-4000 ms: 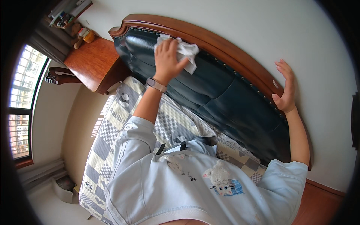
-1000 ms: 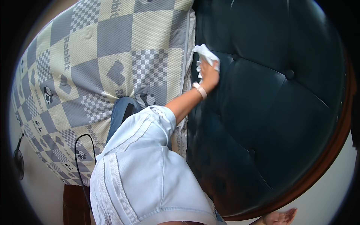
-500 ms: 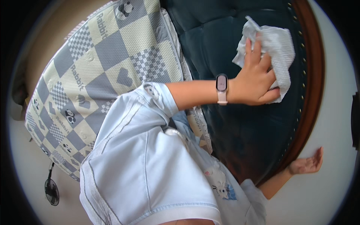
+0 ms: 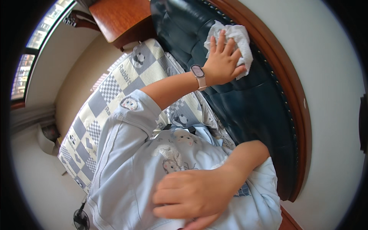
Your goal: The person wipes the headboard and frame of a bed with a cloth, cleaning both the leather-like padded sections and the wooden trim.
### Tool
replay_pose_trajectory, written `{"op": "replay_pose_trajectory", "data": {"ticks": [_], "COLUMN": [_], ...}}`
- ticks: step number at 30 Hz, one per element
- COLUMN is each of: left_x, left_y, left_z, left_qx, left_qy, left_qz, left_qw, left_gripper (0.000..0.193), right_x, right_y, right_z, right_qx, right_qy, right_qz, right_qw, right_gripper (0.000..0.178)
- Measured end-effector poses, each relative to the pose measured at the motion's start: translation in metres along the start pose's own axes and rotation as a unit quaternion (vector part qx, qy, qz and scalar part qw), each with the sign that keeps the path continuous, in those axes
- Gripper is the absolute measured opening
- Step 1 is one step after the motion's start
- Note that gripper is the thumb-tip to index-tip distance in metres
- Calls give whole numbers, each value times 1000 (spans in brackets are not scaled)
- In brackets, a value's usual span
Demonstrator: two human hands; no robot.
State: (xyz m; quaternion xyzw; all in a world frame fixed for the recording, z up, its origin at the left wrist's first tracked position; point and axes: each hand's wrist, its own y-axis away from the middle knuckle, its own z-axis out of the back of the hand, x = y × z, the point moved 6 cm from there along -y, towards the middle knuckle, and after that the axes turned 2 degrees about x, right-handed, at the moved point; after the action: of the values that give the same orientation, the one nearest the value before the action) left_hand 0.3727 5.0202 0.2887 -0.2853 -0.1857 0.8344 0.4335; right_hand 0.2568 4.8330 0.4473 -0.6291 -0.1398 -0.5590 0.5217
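A white, ribbed cloth [image 4: 245,42] lies crumpled against the dark green tufted headboard [image 4: 245,103], close to its studded edge. My left hand [image 4: 222,63] presses on the cloth with its fingers spread, and a pale pink band with a dark face sits on that wrist. My right arm is bent at the elbow, which is beside the headboard. In front of my light blue shirt is my right hand [image 4: 188,195], its back facing up. Its fingers are loosely curled together, the palm is hidden, and nothing shows in it.
A curved wooden frame [image 4: 304,126] with metal studs borders the headboard, against a pale wall [image 4: 326,76]. Left of it lies a grey-and-cream checked mattress [image 4: 109,90]. A wooden bedside table [image 4: 120,17] stands at the far end; a small black fan [image 4: 80,219] is at lower left.
The view has turned, bringing the bedside table and window in. My right hand came from the far right, where it was open and empty, to my shirt front. My left hand stays on the cloth.
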Motion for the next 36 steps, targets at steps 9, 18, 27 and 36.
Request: {"op": "replay_pose_trajectory", "data": {"ticks": [9, 18, 27, 36], "left_x": [1, 2, 2, -3], "left_y": [1, 1, 3, 2], "left_z": [-8, -4, -7, -4], "left_qx": [-42, -17, -58, -52], "left_qy": [-15, 20, -21, 7], "left_qz": [-1, -17, -12, 0], "left_qw": [999, 1000, 998, 999], "left_gripper": [56, 58, 56, 59], "right_x": [27, 29, 46, 54], "right_y": [-64, -59, -37, -55], "right_z": [-68, -60, 0, 1], "right_qx": [284, 242, -88, 15], "right_qy": [98, -181, -494, -489], "right_qz": [140, 170, 334, 305], "right_qw": [943, 938, 797, 817], "right_gripper": [31, 17, 30, 37]}}
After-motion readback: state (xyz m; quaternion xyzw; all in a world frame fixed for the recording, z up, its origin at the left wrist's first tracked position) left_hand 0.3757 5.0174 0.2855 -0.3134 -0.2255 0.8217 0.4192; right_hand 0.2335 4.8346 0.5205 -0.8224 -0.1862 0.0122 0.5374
